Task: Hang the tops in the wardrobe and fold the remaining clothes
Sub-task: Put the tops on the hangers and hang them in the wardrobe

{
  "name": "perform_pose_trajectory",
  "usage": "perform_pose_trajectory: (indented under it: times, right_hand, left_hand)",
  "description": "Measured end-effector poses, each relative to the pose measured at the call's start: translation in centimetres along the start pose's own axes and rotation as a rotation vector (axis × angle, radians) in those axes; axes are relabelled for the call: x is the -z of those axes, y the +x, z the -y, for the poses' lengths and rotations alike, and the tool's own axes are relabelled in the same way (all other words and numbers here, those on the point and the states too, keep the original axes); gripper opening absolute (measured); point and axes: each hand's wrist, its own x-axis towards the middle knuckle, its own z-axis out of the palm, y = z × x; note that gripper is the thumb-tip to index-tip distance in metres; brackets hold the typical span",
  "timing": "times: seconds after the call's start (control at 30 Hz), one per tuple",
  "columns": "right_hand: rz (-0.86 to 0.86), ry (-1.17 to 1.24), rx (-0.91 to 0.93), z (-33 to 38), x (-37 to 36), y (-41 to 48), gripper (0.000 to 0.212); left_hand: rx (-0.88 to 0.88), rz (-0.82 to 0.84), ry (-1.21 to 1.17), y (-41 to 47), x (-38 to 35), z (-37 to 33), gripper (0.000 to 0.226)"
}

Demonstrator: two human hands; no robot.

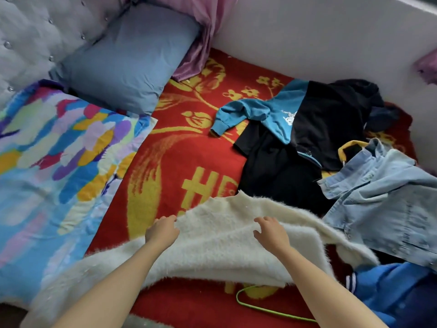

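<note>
A fluffy cream sweater (212, 242) lies spread across the red and gold blanket (179, 162) in front of me. My left hand (163, 229) grips its left edge, fingers curled into the fabric. My right hand (270, 230) rests on top of the sweater with fingers loosely bent. A lime green hanger (250, 304) pokes out from under the sweater's near edge. Further right lie a pale denim shirt (387, 200), a teal and black top (295, 119), black clothes (279, 176) and a blue garment (392, 290).
A grey-blue pillow (127, 65) and a colourful patterned quilt (54, 166) fill the left side. A tufted headboard (35, 31) is behind them. A white wall (331, 39) borders the bed's far side, with pink curtain fabric (198, 43) hanging at the corner.
</note>
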Motion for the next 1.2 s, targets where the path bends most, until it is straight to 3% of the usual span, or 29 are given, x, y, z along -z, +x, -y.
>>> perform_pose_trajectory:
  times: [0.27,0.4,0.67,0.73,0.83,0.87,1.03,1.2]
  right_hand:
    - [0.052,0.004,-0.067,-3.9,-3.7,10.1,0.047]
    - [0.009,-0.058,-0.005,-4.1,-5.5,13.7,0.049]
    - [0.16,-0.123,0.025,-4.4,-6.9,18.6,0.082]
    - [0.135,-0.137,-0.017,-4.4,-7.5,18.7,0.074]
    - [0.004,-0.146,-0.065,-4.5,-8.3,17.6,0.019]
    - [-0.009,-0.113,-0.086,-4.5,-8.4,16.4,0.01]
    - [-0.123,-0.005,-0.172,-5.1,-7.9,11.8,0.014]
    - [-0.32,0.106,-0.18,-4.4,0.4,9.6,0.009]
  left_hand:
    - [-0.061,0.039,0.081,6.7,-5.8,-2.5,0.048]
    - [-0.052,0.04,0.128,9.4,-7.6,-2.9,0.053]
    - [-0.062,0.049,0.253,12.1,-11.0,-3.4,0.069]
    - [-0.05,-0.008,0.251,12.0,-11.8,-3.6,0.068]
    - [0.013,-0.083,0.203,11.3,-12.1,-4.2,0.062]
    - [0.022,-0.085,0.189,10.6,-12.0,-4.4,0.059]
    - [-0.009,-0.161,0.052,7.4,-10.3,-4.4,0.042]
    - [-0.049,-0.356,-0.122,4.9,-3.9,-4.6,0.043]
